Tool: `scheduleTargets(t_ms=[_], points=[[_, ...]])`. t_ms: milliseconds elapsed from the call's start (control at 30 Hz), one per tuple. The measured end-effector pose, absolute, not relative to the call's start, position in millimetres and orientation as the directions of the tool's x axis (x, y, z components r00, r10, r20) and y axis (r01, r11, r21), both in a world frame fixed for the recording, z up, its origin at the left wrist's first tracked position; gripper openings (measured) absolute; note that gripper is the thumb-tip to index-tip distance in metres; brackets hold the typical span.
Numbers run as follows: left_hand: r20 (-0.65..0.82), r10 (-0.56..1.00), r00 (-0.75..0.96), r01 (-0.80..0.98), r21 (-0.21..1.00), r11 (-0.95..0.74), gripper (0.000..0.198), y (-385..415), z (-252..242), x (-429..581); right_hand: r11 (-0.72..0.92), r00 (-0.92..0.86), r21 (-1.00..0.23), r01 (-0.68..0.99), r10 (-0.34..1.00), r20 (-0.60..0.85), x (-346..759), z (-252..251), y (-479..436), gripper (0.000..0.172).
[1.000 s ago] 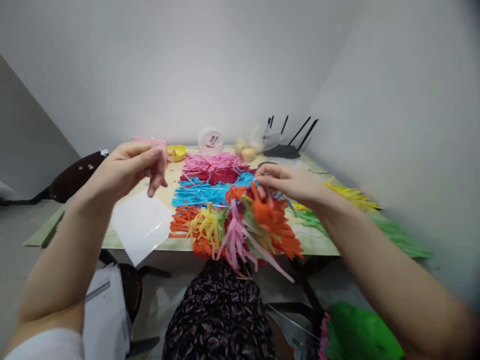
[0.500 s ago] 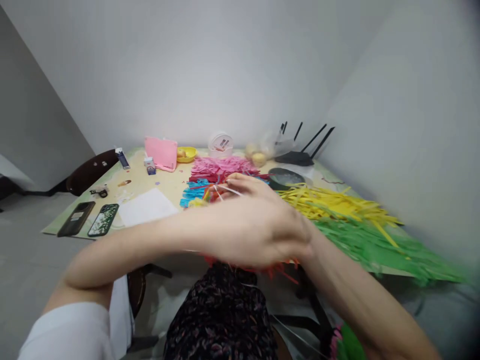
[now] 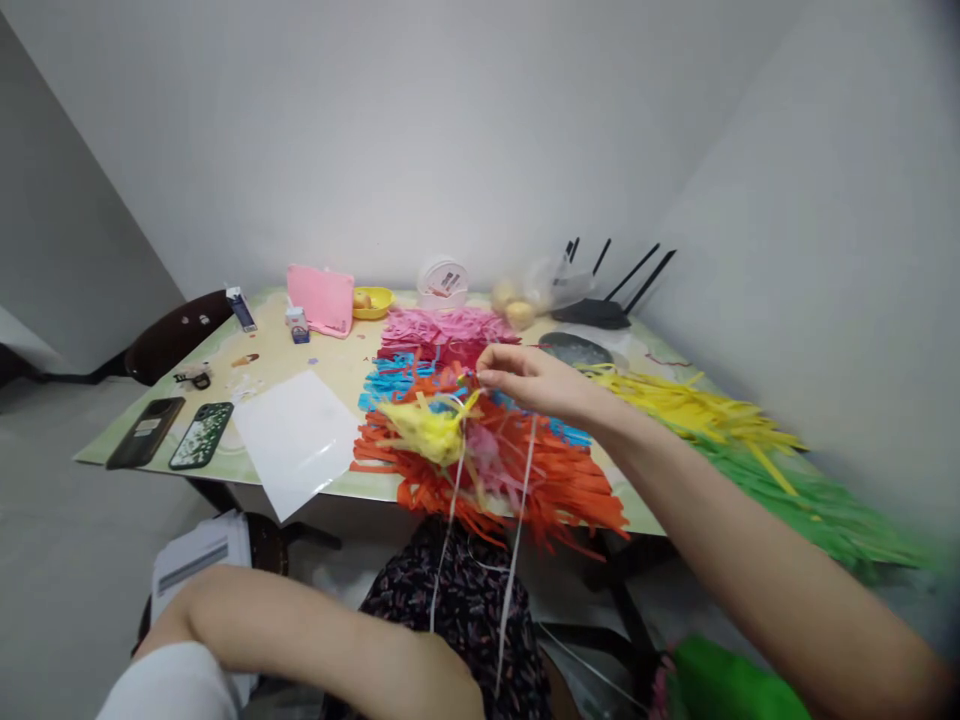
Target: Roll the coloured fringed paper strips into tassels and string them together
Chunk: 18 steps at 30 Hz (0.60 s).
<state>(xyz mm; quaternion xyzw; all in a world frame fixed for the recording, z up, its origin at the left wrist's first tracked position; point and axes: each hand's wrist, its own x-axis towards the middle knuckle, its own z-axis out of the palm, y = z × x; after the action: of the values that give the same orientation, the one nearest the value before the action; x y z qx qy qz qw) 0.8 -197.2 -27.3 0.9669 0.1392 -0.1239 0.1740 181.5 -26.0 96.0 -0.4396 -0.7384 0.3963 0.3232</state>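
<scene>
Hands apart. R hand (image 3: pixel 529 375) is over the orange fringe (image 3: pixel 585 485), thumb & fingertips pinched tog. on the top of a bunch of tassels (image 3: pixel 427 435), yellow & pink ones visible, a bit blurry. Tassels hang over the L half of the orange fringe; can't tell if they touch it. 2 white strings (image 3: pixel 514 565) run down in front of the orange fringe twd the dark patterned cloth (image 3: pixel 480 600) on the lap. L hand (image 3: pixel 448 682) is low, well nearer the person than the orange fringe, at the bottom edge; fingers cut off, so can't tell its grip.

Behind the orange fringe: blue fringe (image 3: pixel 386 380), then red fringe (image 3: pixel 442 352), then pink fringe (image 3: pixel 450 325). R of it: yellow fringe (image 3: pixel 675 405), w/ green fringe (image 3: pixel 795 505) on the near side. L of it: white sheet (image 3: pixel 296 435), 1 corner past the table (image 3: pixel 341 375) edge, then 2 phones (image 3: pixel 202 435) side by side. Well behind, L to R: pink case (image 3: pixel 322 300), yellow bowl (image 3: pixel 386 303) w/ fruit (image 3: pixel 363 299), white tub (image 3: pixel 442 285), black router (image 3: pixel 596 312).
</scene>
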Motion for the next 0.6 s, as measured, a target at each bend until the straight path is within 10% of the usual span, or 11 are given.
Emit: scheduleTargets(t_ms=[133,267,433,600], points=[[0.048,0.338,0.94,0.327,0.167,-0.93,0.022,-183,40,-25,0.395,-0.469,-0.738,0.547,0.875,0.121,193,107,-30,0.015],[0.626,0.671,0.397,0.43,0.519,-0.739,0.016,-113,83,-21,0.424,-0.532,-0.768,0.48,0.837,0.13,187,120,-46,0.019],[0.596,0.737,0.318,0.053,0.765,-0.642,0.071,-59,49,17,0.45,-0.528,-0.766,0.459,0.831,0.173,183,132,-61,0.019],[0.444,0.741,0.505,0.171,0.789,-0.59,0.03,-53,46,14,0.53,-0.511,-0.602,0.597,0.83,0.224,200,131,-64,0.017]])
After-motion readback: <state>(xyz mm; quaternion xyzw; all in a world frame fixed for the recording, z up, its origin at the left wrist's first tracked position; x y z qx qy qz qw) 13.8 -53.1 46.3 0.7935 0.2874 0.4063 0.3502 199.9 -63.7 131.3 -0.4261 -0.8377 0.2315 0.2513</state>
